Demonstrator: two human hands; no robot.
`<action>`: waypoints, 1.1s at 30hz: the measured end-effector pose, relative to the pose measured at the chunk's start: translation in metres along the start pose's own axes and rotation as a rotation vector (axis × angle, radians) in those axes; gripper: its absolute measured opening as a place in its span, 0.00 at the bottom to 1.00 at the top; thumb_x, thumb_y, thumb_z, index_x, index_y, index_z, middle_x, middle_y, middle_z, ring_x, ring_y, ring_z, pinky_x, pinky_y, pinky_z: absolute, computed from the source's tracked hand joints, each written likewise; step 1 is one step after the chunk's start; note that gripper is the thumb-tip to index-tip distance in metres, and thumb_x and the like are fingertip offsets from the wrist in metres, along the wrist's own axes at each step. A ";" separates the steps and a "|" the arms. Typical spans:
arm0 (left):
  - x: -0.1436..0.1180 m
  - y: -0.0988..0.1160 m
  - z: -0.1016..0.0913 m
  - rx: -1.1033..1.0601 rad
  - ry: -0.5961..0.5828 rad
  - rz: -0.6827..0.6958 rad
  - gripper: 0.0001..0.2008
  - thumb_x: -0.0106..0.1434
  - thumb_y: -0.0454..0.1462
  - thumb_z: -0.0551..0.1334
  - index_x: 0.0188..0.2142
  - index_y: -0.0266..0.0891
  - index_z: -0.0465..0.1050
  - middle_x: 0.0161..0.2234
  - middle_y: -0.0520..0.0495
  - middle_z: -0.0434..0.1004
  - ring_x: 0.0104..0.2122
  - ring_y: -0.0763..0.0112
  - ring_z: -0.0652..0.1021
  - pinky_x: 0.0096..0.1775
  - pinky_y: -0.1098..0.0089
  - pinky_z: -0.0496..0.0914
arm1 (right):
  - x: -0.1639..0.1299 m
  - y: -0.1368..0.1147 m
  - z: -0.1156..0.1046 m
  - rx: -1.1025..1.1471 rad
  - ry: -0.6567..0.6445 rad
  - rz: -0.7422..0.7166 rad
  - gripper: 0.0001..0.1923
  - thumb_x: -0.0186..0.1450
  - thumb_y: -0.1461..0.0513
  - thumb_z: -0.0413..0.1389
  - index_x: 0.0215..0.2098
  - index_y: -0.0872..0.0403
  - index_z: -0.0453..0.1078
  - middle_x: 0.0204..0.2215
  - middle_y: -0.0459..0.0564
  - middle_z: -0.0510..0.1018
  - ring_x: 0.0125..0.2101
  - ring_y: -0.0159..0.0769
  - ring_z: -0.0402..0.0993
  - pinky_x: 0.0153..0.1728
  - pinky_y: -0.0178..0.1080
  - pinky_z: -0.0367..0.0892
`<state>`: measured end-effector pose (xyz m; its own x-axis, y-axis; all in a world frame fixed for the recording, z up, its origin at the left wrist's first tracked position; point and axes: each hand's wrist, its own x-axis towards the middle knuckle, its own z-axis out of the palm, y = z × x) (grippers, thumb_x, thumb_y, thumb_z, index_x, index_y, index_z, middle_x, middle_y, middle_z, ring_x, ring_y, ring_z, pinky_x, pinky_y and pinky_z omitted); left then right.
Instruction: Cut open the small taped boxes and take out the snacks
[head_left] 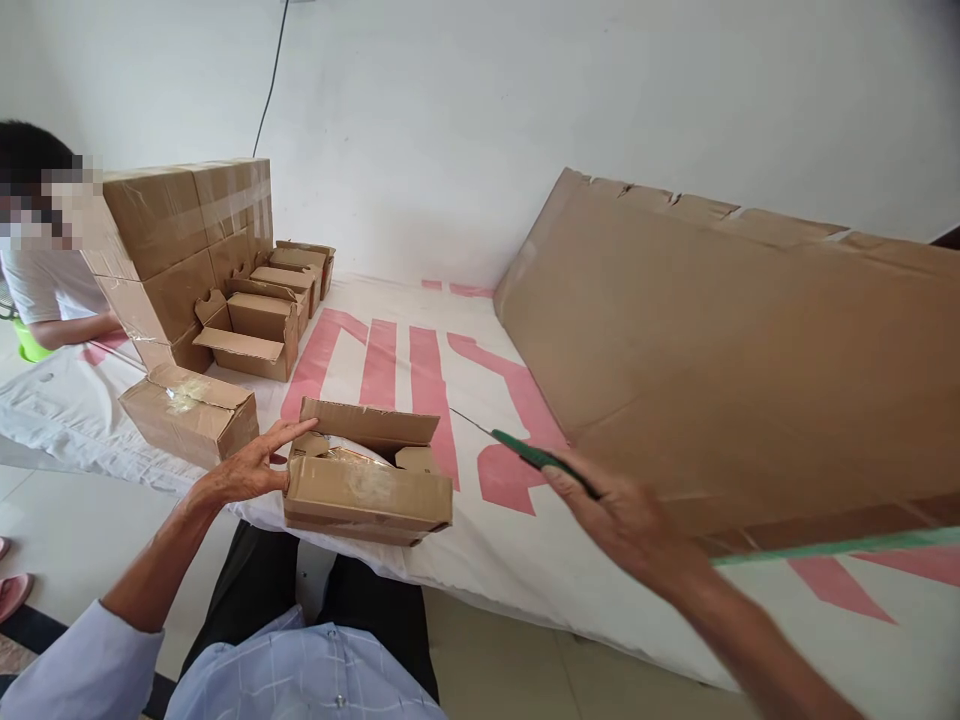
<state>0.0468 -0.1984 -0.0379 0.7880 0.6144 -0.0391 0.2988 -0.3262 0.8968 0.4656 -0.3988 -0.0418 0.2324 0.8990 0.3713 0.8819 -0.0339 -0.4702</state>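
Observation:
My left hand [247, 468] rests with fingers spread against the left side of a small open cardboard box [367, 495] at the near edge of the white sheet. The box's flaps are up and clear tape shines on its front. My right hand [619, 515] is to the right of the box and grips a green-handled knife [525, 452] whose thin blade points left and away, above the sheet.
A large flattened cardboard sheet [735, 350] leans at the right. Several open small boxes [259, 325] and taped cartons [184, 235] stand at the back left, one sealed box [191, 412] nearer. Another person [45, 270] sits at far left. The white sheet [420, 360] bears red lettering.

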 end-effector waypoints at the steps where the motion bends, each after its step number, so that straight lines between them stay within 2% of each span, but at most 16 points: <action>1: 0.000 -0.002 -0.001 0.009 -0.007 0.000 0.42 0.61 0.37 0.67 0.74 0.53 0.59 0.72 0.44 0.60 0.69 0.51 0.64 0.63 0.54 0.69 | -0.011 0.012 0.020 0.010 -0.009 0.049 0.21 0.73 0.48 0.48 0.51 0.50 0.75 0.40 0.53 0.84 0.36 0.46 0.81 0.35 0.44 0.75; 5: -0.001 -0.006 -0.003 0.035 -0.032 0.011 0.45 0.61 0.42 0.71 0.74 0.55 0.56 0.72 0.44 0.60 0.70 0.50 0.64 0.62 0.52 0.70 | -0.055 0.052 0.099 -0.099 0.075 0.195 0.21 0.70 0.49 0.46 0.51 0.52 0.72 0.40 0.58 0.81 0.41 0.52 0.79 0.40 0.50 0.75; 8: -0.001 -0.004 -0.006 0.062 -0.045 -0.007 0.49 0.58 0.48 0.75 0.75 0.54 0.56 0.73 0.44 0.58 0.71 0.46 0.63 0.63 0.51 0.69 | -0.068 0.062 0.127 -0.140 0.091 0.187 0.20 0.69 0.49 0.48 0.47 0.51 0.72 0.38 0.59 0.79 0.41 0.55 0.77 0.43 0.55 0.74; 11: 0.000 0.004 -0.006 0.123 -0.046 -0.037 0.55 0.53 0.52 0.77 0.75 0.53 0.55 0.75 0.42 0.54 0.73 0.42 0.59 0.66 0.47 0.65 | -0.052 0.038 0.118 0.006 0.176 0.111 0.18 0.71 0.49 0.50 0.49 0.50 0.73 0.44 0.59 0.80 0.46 0.54 0.76 0.49 0.57 0.73; 13: 0.000 0.010 -0.005 0.177 -0.045 -0.056 0.57 0.51 0.54 0.77 0.75 0.51 0.54 0.76 0.41 0.51 0.73 0.41 0.58 0.68 0.45 0.62 | -0.034 0.004 0.102 0.173 0.220 0.045 0.17 0.74 0.51 0.51 0.52 0.50 0.73 0.50 0.58 0.79 0.52 0.51 0.75 0.52 0.54 0.72; 15: 0.000 0.016 -0.003 0.226 -0.038 -0.066 0.58 0.51 0.55 0.77 0.75 0.49 0.54 0.76 0.40 0.51 0.73 0.41 0.58 0.69 0.46 0.62 | -0.021 -0.035 0.086 0.300 0.147 -0.102 0.14 0.76 0.55 0.50 0.52 0.48 0.74 0.50 0.56 0.80 0.53 0.47 0.76 0.53 0.50 0.73; 18: 0.000 0.026 0.001 0.302 0.006 -0.059 0.56 0.52 0.55 0.76 0.74 0.45 0.55 0.74 0.37 0.54 0.72 0.42 0.61 0.69 0.47 0.63 | -0.018 -0.084 0.076 0.276 0.025 -0.352 0.09 0.75 0.57 0.56 0.48 0.48 0.76 0.47 0.54 0.81 0.50 0.46 0.78 0.52 0.49 0.73; 20: 0.001 0.034 0.006 0.388 0.050 -0.077 0.55 0.52 0.52 0.76 0.73 0.44 0.56 0.72 0.35 0.57 0.69 0.41 0.65 0.68 0.47 0.64 | -0.025 -0.103 0.083 0.156 0.046 -0.439 0.08 0.72 0.58 0.59 0.48 0.50 0.76 0.47 0.55 0.81 0.49 0.48 0.77 0.51 0.51 0.73; 23: 0.004 0.046 0.019 0.544 0.110 -0.129 0.51 0.52 0.50 0.76 0.70 0.43 0.59 0.68 0.35 0.62 0.65 0.42 0.71 0.64 0.49 0.69 | -0.039 -0.113 0.102 -0.009 0.197 -0.470 0.08 0.71 0.61 0.60 0.48 0.52 0.75 0.47 0.58 0.81 0.48 0.49 0.76 0.49 0.51 0.72; 27: 0.014 0.064 0.046 0.769 0.217 -0.241 0.37 0.58 0.48 0.72 0.63 0.43 0.64 0.62 0.36 0.67 0.58 0.42 0.77 0.56 0.49 0.74 | -0.047 -0.115 0.122 -0.068 0.344 -0.456 0.08 0.72 0.64 0.60 0.49 0.52 0.74 0.48 0.59 0.79 0.49 0.49 0.76 0.49 0.51 0.71; 30: 0.021 0.074 0.058 0.858 0.250 -0.347 0.31 0.59 0.40 0.68 0.61 0.39 0.65 0.62 0.31 0.68 0.52 0.40 0.81 0.51 0.46 0.76 | -0.046 -0.118 0.123 -0.010 0.366 -0.411 0.05 0.72 0.62 0.60 0.46 0.51 0.74 0.50 0.59 0.77 0.51 0.49 0.75 0.51 0.51 0.72; 33: 0.020 0.070 0.051 0.743 0.269 -0.287 0.31 0.59 0.37 0.63 0.62 0.39 0.65 0.61 0.31 0.71 0.54 0.38 0.80 0.55 0.44 0.74 | -0.041 -0.122 0.119 0.078 0.328 -0.295 0.04 0.72 0.58 0.59 0.42 0.49 0.73 0.50 0.57 0.77 0.51 0.49 0.74 0.52 0.52 0.72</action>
<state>0.1107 -0.2453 0.0013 0.5005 0.8652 -0.0301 0.8188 -0.4617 0.3411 0.2996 -0.3797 -0.0955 0.1044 0.6789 0.7267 0.8994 0.2474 -0.3604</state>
